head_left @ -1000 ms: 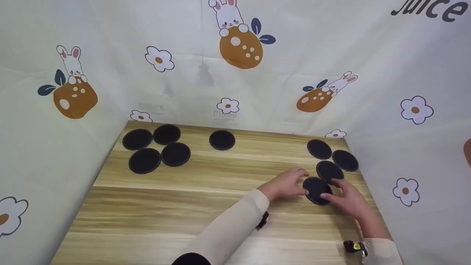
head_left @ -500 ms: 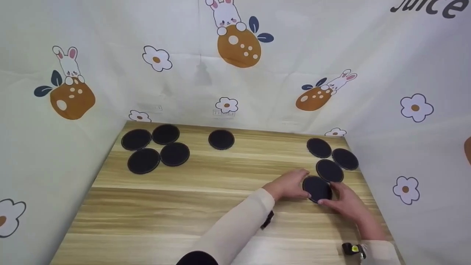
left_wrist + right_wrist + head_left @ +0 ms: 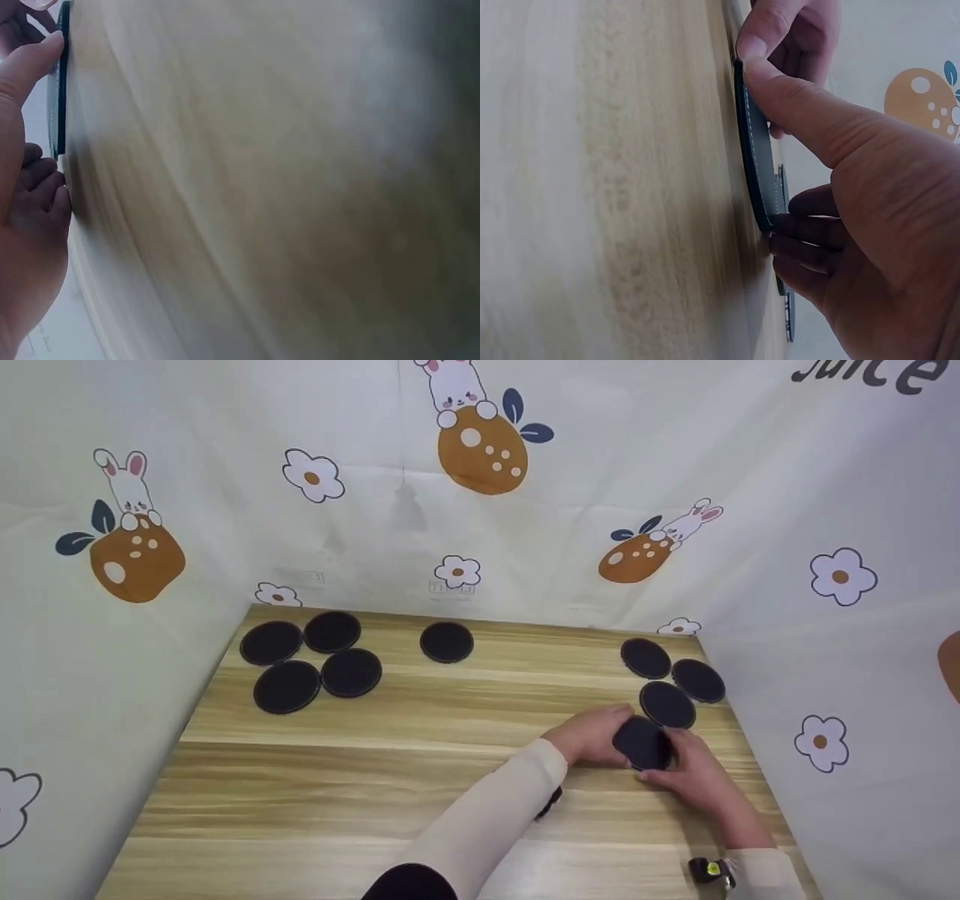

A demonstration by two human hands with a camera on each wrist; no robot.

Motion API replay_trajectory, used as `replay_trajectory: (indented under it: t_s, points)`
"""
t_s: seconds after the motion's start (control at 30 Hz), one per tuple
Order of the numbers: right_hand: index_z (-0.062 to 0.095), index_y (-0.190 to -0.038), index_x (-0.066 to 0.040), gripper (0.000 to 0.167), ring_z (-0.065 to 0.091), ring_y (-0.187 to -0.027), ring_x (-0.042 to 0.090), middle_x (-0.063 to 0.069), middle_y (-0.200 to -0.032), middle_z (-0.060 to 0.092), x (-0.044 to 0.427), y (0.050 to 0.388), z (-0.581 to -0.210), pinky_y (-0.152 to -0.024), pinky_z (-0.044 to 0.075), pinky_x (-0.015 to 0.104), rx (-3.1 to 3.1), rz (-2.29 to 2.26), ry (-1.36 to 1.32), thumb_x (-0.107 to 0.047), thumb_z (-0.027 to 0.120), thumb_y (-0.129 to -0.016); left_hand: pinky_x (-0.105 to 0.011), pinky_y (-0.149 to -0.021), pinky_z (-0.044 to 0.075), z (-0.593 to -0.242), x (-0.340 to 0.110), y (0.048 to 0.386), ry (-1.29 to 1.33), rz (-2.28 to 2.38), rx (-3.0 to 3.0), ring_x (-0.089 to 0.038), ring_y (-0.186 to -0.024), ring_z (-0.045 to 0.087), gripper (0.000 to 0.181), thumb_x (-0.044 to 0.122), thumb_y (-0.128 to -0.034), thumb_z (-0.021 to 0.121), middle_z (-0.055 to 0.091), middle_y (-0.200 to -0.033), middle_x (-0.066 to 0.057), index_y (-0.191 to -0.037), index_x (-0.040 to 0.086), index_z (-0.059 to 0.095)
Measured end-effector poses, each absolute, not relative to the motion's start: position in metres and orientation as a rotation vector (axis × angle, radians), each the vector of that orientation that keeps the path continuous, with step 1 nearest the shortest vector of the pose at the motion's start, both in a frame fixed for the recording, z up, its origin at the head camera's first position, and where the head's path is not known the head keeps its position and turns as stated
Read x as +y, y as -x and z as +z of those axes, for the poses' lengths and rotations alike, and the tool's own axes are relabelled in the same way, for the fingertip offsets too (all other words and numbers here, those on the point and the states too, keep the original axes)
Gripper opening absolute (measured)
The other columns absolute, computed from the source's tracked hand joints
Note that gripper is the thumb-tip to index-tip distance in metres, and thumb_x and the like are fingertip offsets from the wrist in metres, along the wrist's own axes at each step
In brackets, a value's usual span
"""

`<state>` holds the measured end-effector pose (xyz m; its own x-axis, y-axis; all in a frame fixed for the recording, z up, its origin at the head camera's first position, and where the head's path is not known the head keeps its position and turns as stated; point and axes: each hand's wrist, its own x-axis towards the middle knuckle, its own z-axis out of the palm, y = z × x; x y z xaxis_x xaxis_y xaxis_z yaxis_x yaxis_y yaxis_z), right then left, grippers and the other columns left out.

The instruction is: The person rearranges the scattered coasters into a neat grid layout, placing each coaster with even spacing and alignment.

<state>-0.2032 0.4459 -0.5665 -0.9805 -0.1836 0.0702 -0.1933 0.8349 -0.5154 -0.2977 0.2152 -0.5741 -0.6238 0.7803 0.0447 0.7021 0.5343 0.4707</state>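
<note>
Both hands are at one black round coaster (image 3: 643, 744) on the right side of the table. My left hand (image 3: 592, 733) grips its left edge, while my right hand (image 3: 699, 771) holds the right and near edges. Between them the coaster's outline looks bent from above. Seen edge-on in the right wrist view, the stitched coaster (image 3: 757, 154) stands slightly off the wood, with both thumbs at its near end. The left wrist view catches only its thin dark edge (image 3: 61, 97). Some fingertips are hidden under or behind it.
Just beyond lies another coaster (image 3: 667, 705), with two more at the back right corner. Several coasters (image 3: 286, 687) sit grouped at the back left, and a single coaster (image 3: 447, 642) at the back middle. Printed cloth (image 3: 360, 540) walls in the wooden table (image 3: 337, 787).
Fingers and thumbs have closed in on the coaster's edges. It lay flat and round before and now looks bent and a little raised. The other coasters stay put; the head view shifted slightly.
</note>
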Motion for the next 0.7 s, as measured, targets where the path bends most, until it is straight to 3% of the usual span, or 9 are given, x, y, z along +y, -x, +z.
replay_trajectory:
  t_s: [0.27,0.7]
  points:
    - [0.046,-0.154,0.022,0.100,0.042,-0.148,0.061,0.044,-0.157,0.046,0.4432,0.2063,-0.5714,-0.122,0.035,0.072,-3.001,0.776,-0.292,-0.036,0.096,-0.089,-0.018,-0.119,0.038,-0.5729,0.2170,0.2976,-1.333,0.623,2.614,-0.010,-0.144,0.056,0.076,0.045,-0.0942,0.087,0.061,-0.156,0.005,-0.156,0.012,0.059]
    - [0.049,-0.150,0.023,0.094,0.049,-0.141,0.062,0.045,-0.149,0.052,0.4399,0.2079,-0.5760,-0.118,0.040,0.072,-2.958,0.735,-0.336,-0.032,0.095,-0.089,-0.023,-0.111,0.049,-0.5749,0.2187,0.3005,-1.304,0.547,2.680,-0.010,-0.129,0.066,0.074,0.052,-0.0906,0.089,0.069,-0.144,0.007,-0.150,0.015,0.065]
